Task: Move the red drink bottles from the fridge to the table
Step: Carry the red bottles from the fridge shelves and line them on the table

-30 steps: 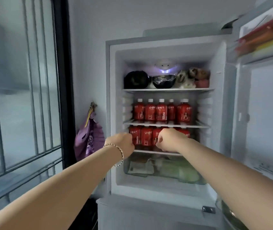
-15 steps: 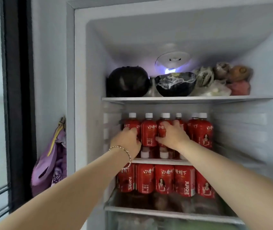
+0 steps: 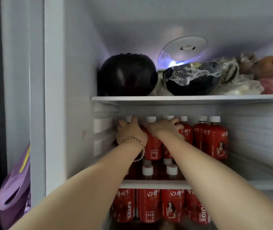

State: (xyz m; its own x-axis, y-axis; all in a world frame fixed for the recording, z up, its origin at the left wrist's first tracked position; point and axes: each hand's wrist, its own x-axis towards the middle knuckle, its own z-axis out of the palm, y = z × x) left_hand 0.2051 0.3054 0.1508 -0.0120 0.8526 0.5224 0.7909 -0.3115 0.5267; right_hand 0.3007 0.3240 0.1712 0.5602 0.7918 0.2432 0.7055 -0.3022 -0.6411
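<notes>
Red drink bottles (image 3: 216, 140) stand in a row on the middle shelf (image 3: 155, 184) of the fridge (image 3: 54, 97), and both your arms reach in above that shelf, side by side and nearly touching at the wrists. Your left hand (image 3: 130, 130), with the bracelet (image 3: 137, 141) on its wrist, curls its fingers over the neck of the leftmost bottle (image 3: 128, 119), hard against the fridge's left wall. Your right hand (image 3: 165, 128) lies palm down with its fingers hooked over the shoulder of the third bottle (image 3: 170, 117), most of which sits hidden under the hand. One bottle (image 3: 154, 146) stands between your hands, ungripped. Both gripped bottles look upright; your arms hide their bases.

Below the middle shelf, a second row of red bottles (image 3: 149, 205) stands tightly packed. Above it, on the top shelf (image 3: 182, 98), a dark aubergine (image 3: 127, 75) sits beside wrapped produce.

Half a second ago your hands lay lower, at label height on the bottle bodies; they have since slid up to the necks and shoulders just under the white caps. Your head has also come closer, so the middle shelf fills more of the view. No bottle has left its row.
</notes>
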